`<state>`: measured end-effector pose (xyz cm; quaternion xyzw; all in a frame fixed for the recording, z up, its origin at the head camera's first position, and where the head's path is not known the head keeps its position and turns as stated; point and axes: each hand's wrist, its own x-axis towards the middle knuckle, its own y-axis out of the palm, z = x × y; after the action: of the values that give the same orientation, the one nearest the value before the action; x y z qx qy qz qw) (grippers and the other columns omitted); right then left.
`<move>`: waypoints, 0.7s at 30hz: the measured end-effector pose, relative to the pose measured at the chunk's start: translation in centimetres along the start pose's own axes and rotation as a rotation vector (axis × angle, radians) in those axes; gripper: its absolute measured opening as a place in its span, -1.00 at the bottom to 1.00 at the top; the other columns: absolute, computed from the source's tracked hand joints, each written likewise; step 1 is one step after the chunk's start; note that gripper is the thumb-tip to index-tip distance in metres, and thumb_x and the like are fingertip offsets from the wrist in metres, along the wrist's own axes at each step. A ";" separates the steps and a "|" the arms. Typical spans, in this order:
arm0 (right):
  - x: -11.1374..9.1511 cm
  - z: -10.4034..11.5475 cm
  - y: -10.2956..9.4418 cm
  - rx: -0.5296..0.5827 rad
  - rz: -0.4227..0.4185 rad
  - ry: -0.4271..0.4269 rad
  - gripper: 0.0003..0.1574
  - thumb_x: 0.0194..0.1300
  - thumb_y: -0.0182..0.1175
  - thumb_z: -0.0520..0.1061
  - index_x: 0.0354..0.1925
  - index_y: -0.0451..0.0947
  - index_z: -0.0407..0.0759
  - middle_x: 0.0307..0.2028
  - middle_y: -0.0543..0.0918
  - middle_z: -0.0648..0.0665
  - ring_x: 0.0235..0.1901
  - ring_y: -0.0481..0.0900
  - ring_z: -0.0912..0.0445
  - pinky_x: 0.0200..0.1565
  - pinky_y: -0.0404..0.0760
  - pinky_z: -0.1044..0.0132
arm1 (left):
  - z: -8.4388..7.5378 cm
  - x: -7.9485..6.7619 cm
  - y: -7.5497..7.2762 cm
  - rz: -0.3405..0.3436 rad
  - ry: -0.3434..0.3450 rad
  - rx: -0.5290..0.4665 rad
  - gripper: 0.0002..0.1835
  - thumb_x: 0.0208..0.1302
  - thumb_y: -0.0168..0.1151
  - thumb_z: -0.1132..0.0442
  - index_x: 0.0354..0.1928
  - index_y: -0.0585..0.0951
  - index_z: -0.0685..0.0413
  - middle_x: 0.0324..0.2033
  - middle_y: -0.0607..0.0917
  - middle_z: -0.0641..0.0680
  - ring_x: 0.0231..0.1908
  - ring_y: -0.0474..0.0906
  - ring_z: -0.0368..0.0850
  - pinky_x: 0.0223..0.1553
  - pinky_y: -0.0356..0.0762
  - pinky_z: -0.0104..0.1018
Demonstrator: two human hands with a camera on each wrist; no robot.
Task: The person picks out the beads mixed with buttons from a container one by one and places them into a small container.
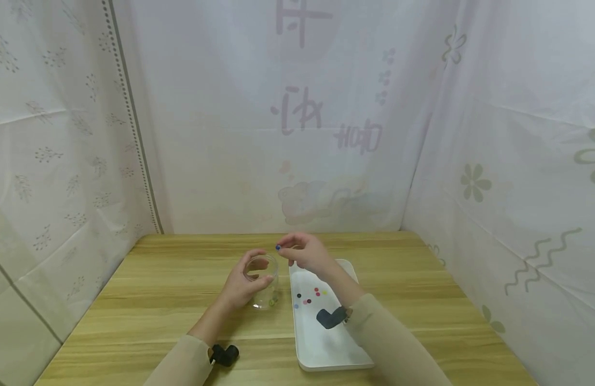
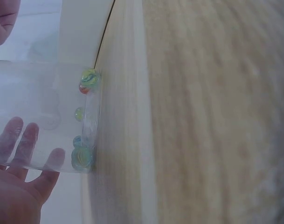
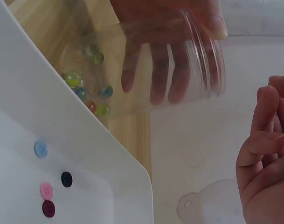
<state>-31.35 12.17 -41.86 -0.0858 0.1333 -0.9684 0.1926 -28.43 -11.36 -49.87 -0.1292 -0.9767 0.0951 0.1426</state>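
My left hand (image 1: pixel 246 280) grips a clear jar (image 3: pixel 146 70) around its upper part, thumb on one side and fingers on the other. The jar stands upright on the table with its mouth uncovered. Several glass marbles (image 3: pixel 73 78), green, yellow, blue and orange, lie at its bottom. Just right of the jar's rim and a little above it, my right hand (image 1: pixel 304 252) pinches a small dark-blue round piece (image 1: pixel 277 247) between thumb and fingertips; I cannot tell whether it is a marble or a button. In the right wrist view the fingers hide this piece.
To the jar's right lies a white tray (image 1: pixel 309 351), partly under my right forearm. Several buttons lie in it, among them a light-blue button (image 3: pixel 40 149), a black button (image 3: pixel 66 179) and a pink button (image 3: pixel 46 191). A patterned curtain (image 1: pixel 220 134) hangs behind the wooden table (image 1: pixel 157 300).
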 end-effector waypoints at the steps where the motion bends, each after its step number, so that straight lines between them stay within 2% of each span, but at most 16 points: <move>1: 0.1 0.0 0.2 -0.002 0.007 -0.003 -0.68 0.47 0.43 -0.09 0.12 0.73 -0.15 -0.09 0.78 -0.03 -0.39 0.65 0.12 -0.50 0.40 0.43 | 0.0 0.0 0.0 0.002 -0.002 0.001 -0.27 0.39 0.45 0.18 0.53 0.40 0.04 0.35 0.59 0.44 0.40 0.52 0.27 0.42 0.50 0.36; 11: 0.7 0.2 1.7 -0.055 0.065 -0.043 -0.71 0.48 0.40 -0.10 0.11 0.73 -0.14 -0.09 0.75 -0.07 -0.38 0.67 0.09 -0.40 0.48 0.37 | 0.0 -0.1 -0.1 0.005 -0.007 0.005 -0.32 0.39 0.45 0.15 0.49 0.44 -0.13 0.33 0.63 0.28 0.39 0.53 0.20 0.41 0.53 0.32; 15: 0.7 0.2 2.0 -0.058 0.075 -0.056 -0.69 0.49 0.40 -0.10 0.11 0.72 -0.17 -0.07 0.75 -0.10 -0.37 0.67 0.10 -0.35 0.54 0.34 | -0.1 -0.2 -0.1 0.012 -0.006 0.006 -0.33 0.39 0.44 0.15 0.49 0.43 -0.14 0.34 0.61 0.29 0.40 0.51 0.22 0.41 0.52 0.33; 21: 0.6 0.2 1.9 -0.054 0.089 -0.052 -0.53 0.48 0.40 -0.07 0.26 0.67 -0.20 0.18 0.72 -0.19 -0.28 0.70 0.09 -0.25 0.59 0.30 | -0.1 -0.2 -0.1 0.021 -0.012 -0.005 -0.30 0.39 0.43 0.16 0.51 0.41 -0.10 0.39 0.56 0.38 0.42 0.49 0.26 0.45 0.48 0.37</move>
<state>-31.18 10.16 -42.15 -0.1101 0.1582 -0.9523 0.2364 -28.27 -11.44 -49.78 -0.1394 -0.9763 0.0948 0.1354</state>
